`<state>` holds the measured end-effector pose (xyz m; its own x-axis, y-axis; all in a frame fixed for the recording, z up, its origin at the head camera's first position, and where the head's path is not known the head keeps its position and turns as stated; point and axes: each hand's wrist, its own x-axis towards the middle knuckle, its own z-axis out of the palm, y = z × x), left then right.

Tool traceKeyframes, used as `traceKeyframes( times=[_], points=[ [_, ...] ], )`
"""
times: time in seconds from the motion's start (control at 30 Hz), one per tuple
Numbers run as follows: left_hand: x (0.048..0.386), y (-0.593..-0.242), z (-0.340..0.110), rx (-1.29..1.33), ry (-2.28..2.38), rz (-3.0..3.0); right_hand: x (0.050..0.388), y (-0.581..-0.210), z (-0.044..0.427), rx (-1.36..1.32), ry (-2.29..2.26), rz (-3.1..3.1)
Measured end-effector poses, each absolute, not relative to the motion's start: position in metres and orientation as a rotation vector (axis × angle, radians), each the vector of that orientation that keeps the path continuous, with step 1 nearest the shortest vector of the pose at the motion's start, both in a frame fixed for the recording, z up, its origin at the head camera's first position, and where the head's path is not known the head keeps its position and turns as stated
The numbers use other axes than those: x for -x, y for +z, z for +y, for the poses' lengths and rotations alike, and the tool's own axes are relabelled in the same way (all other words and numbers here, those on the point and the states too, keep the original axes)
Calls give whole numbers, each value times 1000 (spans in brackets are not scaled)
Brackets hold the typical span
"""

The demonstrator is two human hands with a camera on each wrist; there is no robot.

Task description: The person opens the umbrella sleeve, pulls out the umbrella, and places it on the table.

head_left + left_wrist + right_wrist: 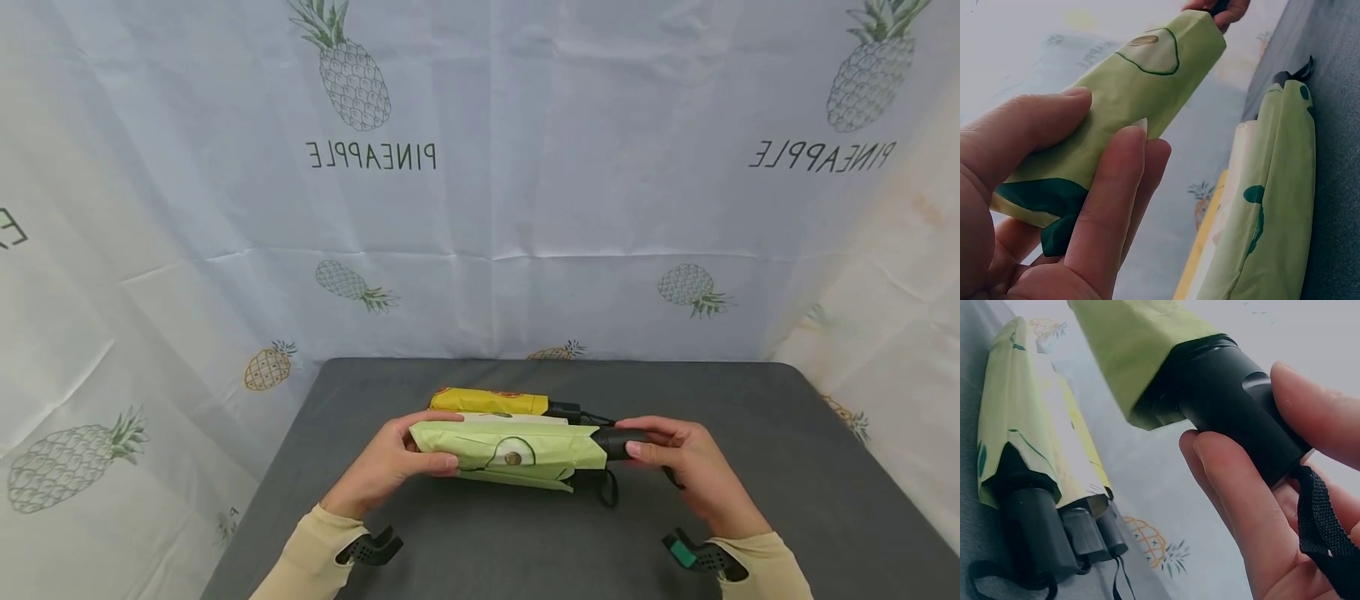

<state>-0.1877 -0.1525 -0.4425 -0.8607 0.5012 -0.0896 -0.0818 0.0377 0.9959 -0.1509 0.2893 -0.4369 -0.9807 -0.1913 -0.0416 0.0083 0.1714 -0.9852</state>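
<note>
A folded light green umbrella (465, 443) with an avocado print is held level above the table between both hands. My left hand (382, 462) grips its cloth end, the thumb on one side and the fingers on the other. At the opposite end, my right hand (697, 467) holds the black handle (1235, 403) between thumb and fingers, with a black wrist strap (1322, 519) hanging by the palm. Underneath lies a second green umbrella (1285, 187), partly hidden in the head view. Beside it are a whitish umbrella (1063, 437) and a yellow umbrella (487, 401), side by side.
The dark grey table (525, 542) carries the umbrellas, their black handles all pointing right. A pale curtain (487, 208) with pineapple prints hangs behind the table and along its sides. Black bands (371, 547) are worn on both wrists.
</note>
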Motion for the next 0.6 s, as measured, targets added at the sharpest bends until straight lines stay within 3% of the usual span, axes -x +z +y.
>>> traceKeyframes(
  times=[0.6],
  points=[
    [186, -438, -152, -368, 1899, 1885, 151, -435, 305, 176, -1973, 2264]
  ],
)
